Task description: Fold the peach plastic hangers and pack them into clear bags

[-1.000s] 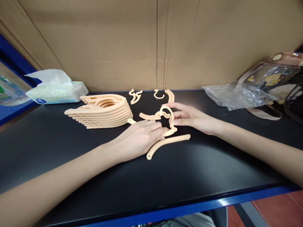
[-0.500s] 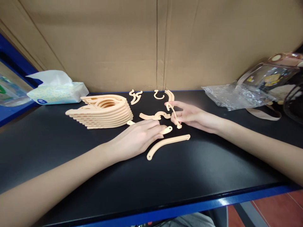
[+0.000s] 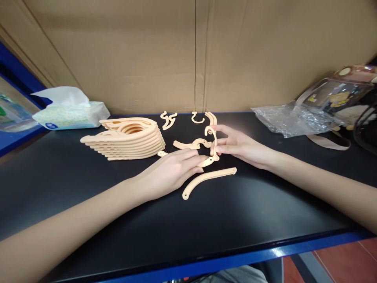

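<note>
Hook piece (image 3: 212, 139) is pinched upright in the right hand (image 3: 235, 147), its foot touching the arm piece (image 3: 207, 161) pressed flat crosswise under the left hand (image 3: 171, 173).

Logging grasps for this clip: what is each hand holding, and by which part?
The right hand pinches the hook piece by its lower shank. The left hand lies over a curved arm piece, pressing it to the table; no clear grasp shows.

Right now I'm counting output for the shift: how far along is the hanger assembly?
Done: a stack of finished hangers lies at the left. In hand: the right hand holds a hook piece upright against the arm piece under the left hand. Left: one loose curved arm and small parts behind.
</note>
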Action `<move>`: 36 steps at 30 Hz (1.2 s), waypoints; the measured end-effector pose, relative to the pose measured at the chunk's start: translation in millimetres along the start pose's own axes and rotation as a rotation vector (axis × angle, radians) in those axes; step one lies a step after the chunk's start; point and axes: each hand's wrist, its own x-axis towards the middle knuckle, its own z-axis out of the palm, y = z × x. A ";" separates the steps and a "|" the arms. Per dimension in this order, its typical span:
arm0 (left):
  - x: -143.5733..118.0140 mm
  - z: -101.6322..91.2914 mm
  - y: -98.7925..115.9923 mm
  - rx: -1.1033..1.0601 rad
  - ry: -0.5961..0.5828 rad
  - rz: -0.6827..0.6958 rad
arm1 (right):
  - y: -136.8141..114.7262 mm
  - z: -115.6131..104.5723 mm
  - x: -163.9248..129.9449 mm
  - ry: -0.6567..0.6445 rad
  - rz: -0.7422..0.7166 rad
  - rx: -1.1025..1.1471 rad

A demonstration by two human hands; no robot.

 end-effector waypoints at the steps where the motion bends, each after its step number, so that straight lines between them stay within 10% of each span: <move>1: 0.0 0.1 -0.2 -0.004 0.000 -0.002 | 0.8 0.0 0.0 -0.009 -0.008 -0.011; 36: 2.0 2.4 5.8 0.342 0.057 0.008 | -2.4 14.4 -1.3 0.207 -0.042 -0.214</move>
